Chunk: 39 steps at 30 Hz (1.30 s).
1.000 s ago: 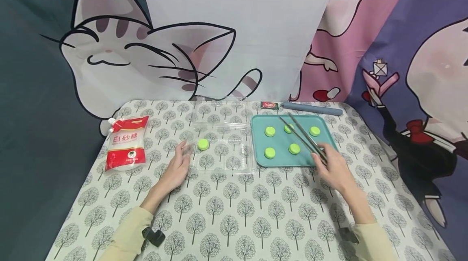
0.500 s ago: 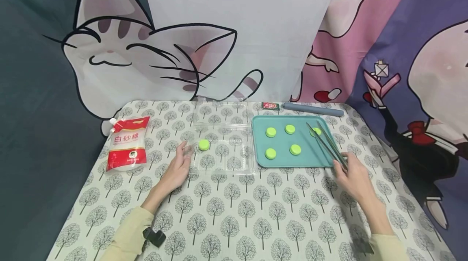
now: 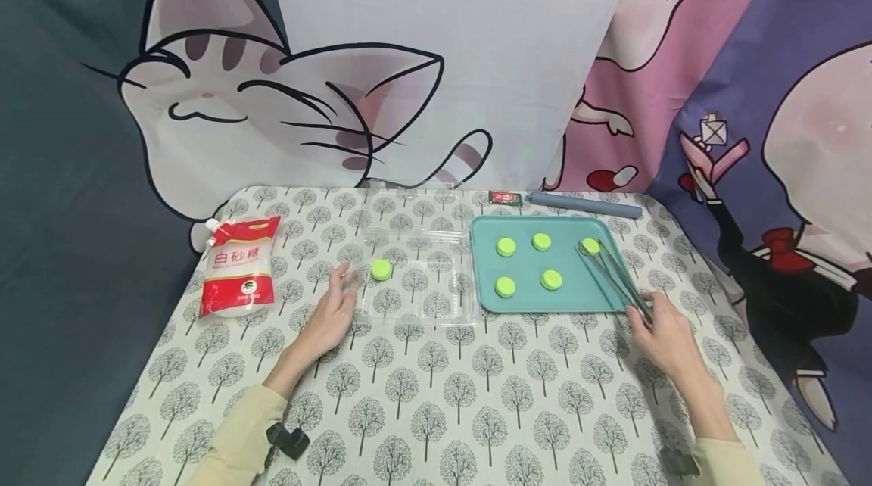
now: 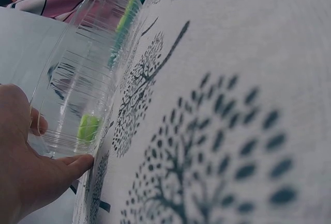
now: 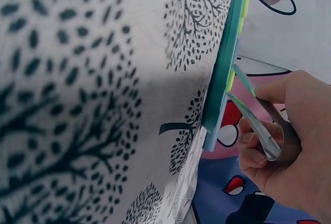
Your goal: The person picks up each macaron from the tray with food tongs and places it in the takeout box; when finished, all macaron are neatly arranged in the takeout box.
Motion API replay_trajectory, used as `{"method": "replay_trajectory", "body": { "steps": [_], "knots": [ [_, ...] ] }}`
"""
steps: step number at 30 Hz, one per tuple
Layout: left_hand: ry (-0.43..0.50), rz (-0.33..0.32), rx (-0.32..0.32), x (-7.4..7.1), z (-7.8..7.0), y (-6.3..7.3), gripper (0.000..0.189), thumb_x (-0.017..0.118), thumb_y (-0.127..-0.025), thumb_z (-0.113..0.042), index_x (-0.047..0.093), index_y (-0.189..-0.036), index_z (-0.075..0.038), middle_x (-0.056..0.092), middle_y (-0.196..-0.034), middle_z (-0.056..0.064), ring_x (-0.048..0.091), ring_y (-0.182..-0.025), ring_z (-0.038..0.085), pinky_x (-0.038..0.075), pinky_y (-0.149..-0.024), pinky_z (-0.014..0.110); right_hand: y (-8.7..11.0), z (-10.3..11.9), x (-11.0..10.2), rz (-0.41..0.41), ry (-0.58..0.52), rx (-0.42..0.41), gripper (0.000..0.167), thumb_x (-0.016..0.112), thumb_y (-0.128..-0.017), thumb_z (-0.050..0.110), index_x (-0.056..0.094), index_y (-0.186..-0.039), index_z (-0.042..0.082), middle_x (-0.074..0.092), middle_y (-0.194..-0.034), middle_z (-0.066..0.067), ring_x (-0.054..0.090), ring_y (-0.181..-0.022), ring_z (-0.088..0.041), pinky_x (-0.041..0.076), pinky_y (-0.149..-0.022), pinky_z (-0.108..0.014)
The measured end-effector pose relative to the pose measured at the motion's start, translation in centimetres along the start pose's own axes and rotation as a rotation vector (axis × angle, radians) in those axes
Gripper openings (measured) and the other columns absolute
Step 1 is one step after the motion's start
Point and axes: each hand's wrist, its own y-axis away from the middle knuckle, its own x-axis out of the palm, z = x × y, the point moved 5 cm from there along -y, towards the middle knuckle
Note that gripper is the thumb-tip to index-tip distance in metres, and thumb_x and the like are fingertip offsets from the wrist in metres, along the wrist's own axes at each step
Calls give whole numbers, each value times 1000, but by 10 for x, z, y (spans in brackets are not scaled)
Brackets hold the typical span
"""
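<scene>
Head view, left of centre: the left hand (image 3: 330, 313) curls thumb and fingers about the left edge of the clear box (image 3: 418, 320), seemingly to steady it. Right of centre, the right hand (image 3: 666, 336) pinches metal tongs (image 3: 635, 300), apparently held far back for reach; the upper-right green disc (image 3: 591, 245) on the teal tray (image 3: 527, 265) lies between their tips, well beyond the fingers.
</scene>
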Motion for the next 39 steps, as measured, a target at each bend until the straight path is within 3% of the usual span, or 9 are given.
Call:
{"method": "replay_trajectory", "body": {
  "steps": [6, 11, 17, 22, 29, 35, 39],
  "knots": [
    [0, -5, -4, 0, 0, 0, 58, 32, -109, -15, 8, -161, -5, 32, -160, 27, 36, -146, 47, 24, -123, 62, -2, -2, 3, -16, 35, -32, 45, 58, -100, 16, 50, -129, -17, 65, -100, -37, 65, -84, -54, 55, -73, -67],
    [4, 4, 4, 0, 1, 0, 58, 32, -109, -16, 7, -161, -5, 31, -161, 27, 37, -145, 46, 25, -123, 62, -3, -2, 4, -57, 45, -92, 39, 61, -97, 12, 53, -124, -15, 65, -93, -33, 64, -73, -48, 54, -63, -63],
    [5, 7, 13, 1, 1, -1, 58, 32, -109, -15, 7, -161, -4, 30, -161, 28, 38, -145, 46, 25, -123, 61, -4, -1, 3, -81, 15, -121, 34, 62, -96, 11, 55, -119, -13, 62, -79, -22, 57, -60, -30, 48, -48, -45],
    [0, 3, 12, 0, 0, -1, 58, 32, -109, -14, 7, -161, -3, 31, -161, 28, 38, -145, 47, 25, -123, 61, -5, 6, 1, -106, -10, -151, 30, 63, -96, 11, 58, -118, -9, 59, -72, -12, 46, -56, -16, 37, -46, -29],
    [5, 4, 13, 0, 0, -1, 58, 31, -109, -14, 7, -161, -3, 30, -161, 29, 38, -145, 47, 26, -122, 62, -4, 30, -8, -172, -18, -228, 29, 66, -93, 9, 60, -116, -7, 58, -69, -9, 41, -53, -7, 35, -44, -24],
    [0, 5, 5, 0, 0, -1, 58, 31, -109, -15, 7, -161, -4, 31, -161, 28, 38, -145, 46, 25, -123, 61, -5, 54, -12, -139, -68, -260, 33, 67, -94, 9, 60, -123, -6, 61, -74, -8, 42, -55, -1, 38, -43, -22],
    [-1, 7, 2, 1, 1, 0, 59, 32, -109, -15, 7, -161, -4, 31, -161, 27, 38, -146, 44, 25, -123, 60, -8, 73, -13, -143, -97, -324, 33, 70, -91, 6, 62, -121, -5, 59, -73, -5, 41, -55, 0, 38, -43, -22]
  ]
}}
